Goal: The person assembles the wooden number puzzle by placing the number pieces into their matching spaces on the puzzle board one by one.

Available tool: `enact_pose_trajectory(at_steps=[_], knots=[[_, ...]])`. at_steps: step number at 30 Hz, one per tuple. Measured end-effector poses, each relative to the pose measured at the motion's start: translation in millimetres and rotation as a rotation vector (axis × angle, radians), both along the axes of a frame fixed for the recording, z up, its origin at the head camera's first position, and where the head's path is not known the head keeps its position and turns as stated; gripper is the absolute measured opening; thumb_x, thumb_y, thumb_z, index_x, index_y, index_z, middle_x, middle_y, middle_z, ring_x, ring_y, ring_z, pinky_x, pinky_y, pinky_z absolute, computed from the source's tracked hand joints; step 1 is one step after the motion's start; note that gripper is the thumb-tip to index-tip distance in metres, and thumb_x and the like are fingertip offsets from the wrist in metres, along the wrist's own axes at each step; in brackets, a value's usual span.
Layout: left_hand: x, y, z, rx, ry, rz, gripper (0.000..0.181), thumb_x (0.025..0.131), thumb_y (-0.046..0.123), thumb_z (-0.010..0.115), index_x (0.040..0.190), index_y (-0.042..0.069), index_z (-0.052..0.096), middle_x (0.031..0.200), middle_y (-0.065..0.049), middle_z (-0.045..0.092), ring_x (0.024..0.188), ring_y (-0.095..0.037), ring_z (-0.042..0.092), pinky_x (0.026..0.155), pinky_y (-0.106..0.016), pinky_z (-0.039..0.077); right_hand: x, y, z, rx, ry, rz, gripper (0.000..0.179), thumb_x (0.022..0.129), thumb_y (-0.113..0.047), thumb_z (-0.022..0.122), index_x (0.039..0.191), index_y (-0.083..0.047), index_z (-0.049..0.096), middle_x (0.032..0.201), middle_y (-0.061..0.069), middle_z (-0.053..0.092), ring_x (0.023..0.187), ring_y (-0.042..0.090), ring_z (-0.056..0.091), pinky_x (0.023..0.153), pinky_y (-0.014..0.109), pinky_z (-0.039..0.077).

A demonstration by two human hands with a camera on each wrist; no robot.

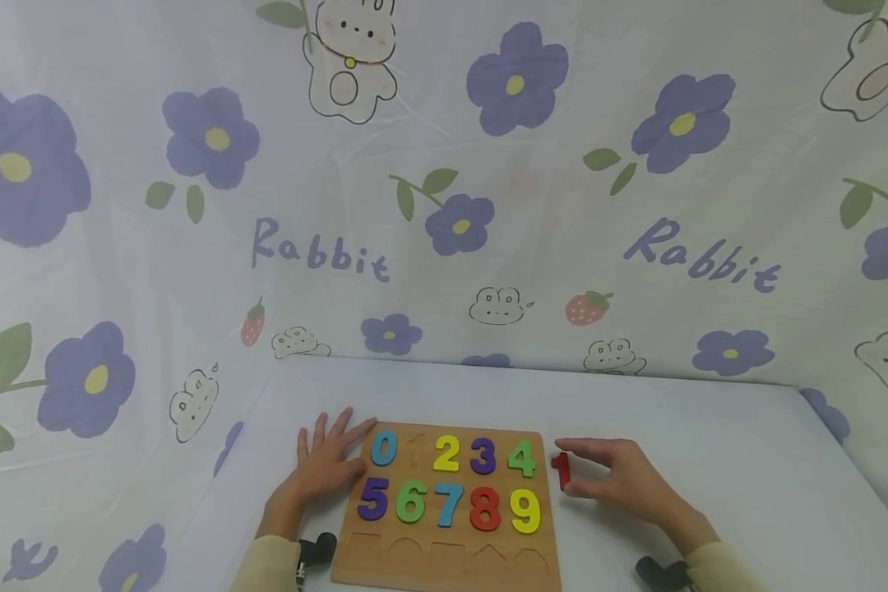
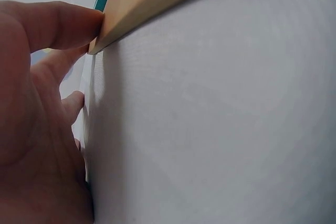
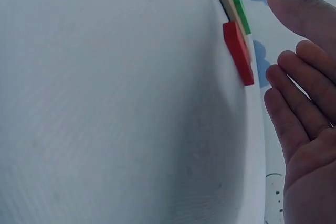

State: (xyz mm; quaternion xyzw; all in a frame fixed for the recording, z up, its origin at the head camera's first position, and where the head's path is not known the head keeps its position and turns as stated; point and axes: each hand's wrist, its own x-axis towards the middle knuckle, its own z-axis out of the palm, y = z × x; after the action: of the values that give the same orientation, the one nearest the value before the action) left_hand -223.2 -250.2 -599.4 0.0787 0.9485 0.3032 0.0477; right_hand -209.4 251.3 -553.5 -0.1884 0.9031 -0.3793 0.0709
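Observation:
A wooden number board (image 1: 444, 580) lies on the white table with coloured digits set in it. Its recess for the 1 (image 1: 418, 450) shows bare wood. My left hand (image 1: 324, 467) rests at the board's upper left edge, fingers spread; in the left wrist view the thumb (image 2: 79, 24) touches the board's side. Just right of the board is a red number 1 (image 1: 562, 472). My right hand (image 1: 629, 481) hovers by it, thumb and forefinger apart on either side. In the right wrist view the red piece (image 3: 239, 53) lies on the table, apart from the fingers (image 3: 286, 114).
Several outlined recesses (image 1: 447, 555) run along the board's near edge. Black wrist cameras (image 1: 662, 573) sit by both sleeves. Behind the table (image 1: 747, 460) hangs a cloth (image 1: 429, 148) printed with purple flowers and rabbits.

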Motion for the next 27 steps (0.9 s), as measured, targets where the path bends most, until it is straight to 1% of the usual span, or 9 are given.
enact_pose_trajectory(at_steps=[5, 9, 15, 20, 23, 27], knots=[[-0.3, -0.6, -1.3, -0.003, 0.003, -0.002, 0.072, 0.096, 0.027, 0.066, 0.166, 0.026, 0.050, 0.183, -0.021, 0.020, 0.167, -0.058, -0.006, 0.125, -0.080, -0.017, -2.5, 1.9, -4.8, -0.004, -0.021, -0.024, 0.062, 0.086, -0.030, 0.095, 0.143, -0.017, 0.074, 0.142, 0.000, 0.076, 0.142, 0.032, 0.066, 0.114, 0.056, 0.054], [0.4, -0.4, -0.7, -0.003, 0.004, -0.002, 0.071, 0.096, 0.027, 0.066, 0.166, 0.026, 0.050, 0.183, -0.021, 0.019, 0.167, -0.058, -0.006, 0.125, -0.080, -0.017, -5.3, 1.7, -8.6, 0.014, -0.034, -0.037, 0.064, 0.084, -0.027, 0.096, 0.144, -0.017, 0.074, 0.142, -0.002, 0.076, 0.143, 0.030, 0.065, 0.116, 0.054, 0.053], [0.1, -0.8, 0.3, 0.001, 0.005, -0.003, 0.072, 0.096, 0.026, 0.066, 0.166, 0.025, 0.050, 0.183, -0.022, 0.019, 0.166, -0.058, -0.006, 0.125, -0.080, -0.016, -8.0, 0.1, -9.8, 0.053, -0.028, -0.018, 0.067, 0.082, -0.027, 0.098, 0.144, -0.017, 0.074, 0.141, -0.004, 0.077, 0.143, 0.030, 0.065, 0.116, 0.055, 0.053], [-1.1, -1.4, -0.2, 0.001, 0.006, -0.004, 0.072, 0.095, 0.026, 0.067, 0.166, 0.025, 0.050, 0.182, -0.021, 0.019, 0.167, -0.058, -0.005, 0.125, -0.080, -0.016, -7.9, -0.6, -8.6, 0.084, -0.009, 0.001, 0.063, 0.084, -0.028, 0.096, 0.143, -0.019, 0.075, 0.137, -0.006, 0.078, 0.139, 0.029, 0.068, 0.114, 0.055, 0.055], [-2.3, -1.9, -1.4, -0.001, 0.010, -0.007, 0.073, 0.094, 0.025, 0.067, 0.165, 0.025, 0.051, 0.182, -0.021, 0.020, 0.167, -0.058, -0.005, 0.125, -0.080, -0.015, -6.9, -1.7, -6.8, 0.091, 0.009, 0.007, 0.061, 0.085, -0.026, 0.095, 0.142, -0.018, 0.075, 0.137, -0.004, 0.078, 0.137, 0.031, 0.069, 0.112, 0.056, 0.056], [-3.3, -2.3, -2.5, -0.003, 0.010, -0.008, 0.074, 0.094, 0.025, 0.067, 0.165, 0.025, 0.051, 0.182, -0.021, 0.020, 0.166, -0.058, -0.004, 0.125, -0.081, -0.014, -5.8, -7.9, -1.2, 0.087, 0.061, 0.015, 0.060, 0.087, -0.023, 0.093, 0.143, -0.015, 0.074, 0.140, -0.001, 0.077, 0.137, 0.032, 0.069, 0.112, 0.058, 0.056]])
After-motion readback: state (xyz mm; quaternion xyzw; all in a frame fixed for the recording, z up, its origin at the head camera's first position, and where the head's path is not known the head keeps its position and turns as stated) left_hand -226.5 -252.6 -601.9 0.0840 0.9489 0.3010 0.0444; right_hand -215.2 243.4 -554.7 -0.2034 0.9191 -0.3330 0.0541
